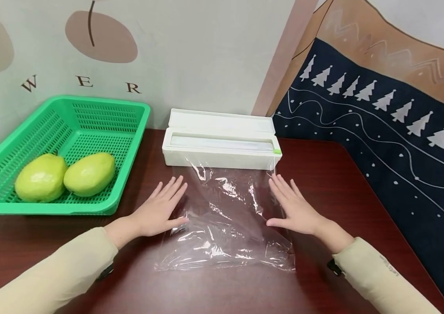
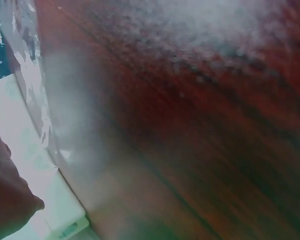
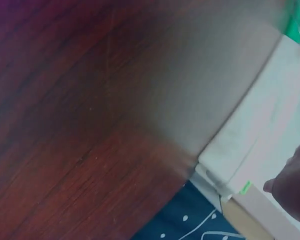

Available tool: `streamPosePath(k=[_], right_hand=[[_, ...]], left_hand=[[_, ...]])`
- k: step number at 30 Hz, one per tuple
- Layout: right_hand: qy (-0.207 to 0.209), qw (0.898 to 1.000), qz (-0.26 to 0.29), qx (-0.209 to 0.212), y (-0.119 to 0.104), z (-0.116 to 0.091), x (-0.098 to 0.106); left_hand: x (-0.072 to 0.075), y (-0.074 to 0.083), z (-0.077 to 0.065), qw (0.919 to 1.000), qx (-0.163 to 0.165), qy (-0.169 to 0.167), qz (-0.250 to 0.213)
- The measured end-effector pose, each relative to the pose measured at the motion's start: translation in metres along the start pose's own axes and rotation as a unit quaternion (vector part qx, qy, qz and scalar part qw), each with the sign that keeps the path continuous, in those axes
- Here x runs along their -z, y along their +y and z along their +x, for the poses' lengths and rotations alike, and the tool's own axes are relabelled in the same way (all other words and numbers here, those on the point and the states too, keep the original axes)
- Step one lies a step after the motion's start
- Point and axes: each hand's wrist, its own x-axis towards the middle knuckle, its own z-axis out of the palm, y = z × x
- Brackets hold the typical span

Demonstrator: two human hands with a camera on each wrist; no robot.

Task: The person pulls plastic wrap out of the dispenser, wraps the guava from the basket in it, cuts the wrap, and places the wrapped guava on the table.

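Observation:
A sheet of clear cling film (image 1: pixel 222 218) runs from the white cling film box (image 1: pixel 222 159) toward the front of the table, creased and shiny. My left hand (image 1: pixel 163 209) is at the sheet's left edge, fingers straight and thumb over the film. On the opposite edge is my right hand (image 1: pixel 294 207), also with straight fingers, its thumb pointing inward. Whether either palm touches the film, I cannot tell. The box's lid (image 1: pixel 222 122) stands raised, and a green slider (image 1: pixel 277 151) sits at its right end. Both wrist views show only part of each hand, beside the box.
To the left, a green plastic basket (image 1: pixel 129 174) holds two yellow-green fruits (image 1: pixel 90 174), smooth and oval. The dark red-brown table (image 1: pixel 324 174) ends at a patterned cloth (image 1: pixel 402 157) on the right. Behind the box rises a printed wall covering (image 1: pixel 206 52).

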Motion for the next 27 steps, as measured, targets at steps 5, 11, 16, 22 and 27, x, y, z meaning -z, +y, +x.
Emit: streamPosePath(k=[5, 11, 16, 22, 27], right_hand=[[-0.031, 0.998, -0.044, 0.011, 0.002, 0.001, -0.013], [-0.053, 0.997, -0.051, 0.005, 0.005, 0.002, -0.026], [-0.067, 0.996, -0.055, 0.007, 0.003, 0.008, -0.031], [-0.083, 0.995, -0.06, 0.009, -0.001, 0.014, -0.033], [-0.094, 0.994, -0.06, 0.001, 0.0, 0.01, -0.034]], left_hand=[[-0.003, -0.003, -0.002, 0.9996, 0.004, -0.025, 0.009], [-0.006, -0.007, -0.006, 0.9993, 0.0, -0.034, 0.017], [-0.007, -0.012, -0.012, 0.9991, 0.008, -0.041, 0.012], [-0.002, -0.015, -0.016, 0.9989, 0.012, -0.041, 0.019], [0.003, -0.01, -0.011, 0.9994, 0.0, -0.035, 0.003]])
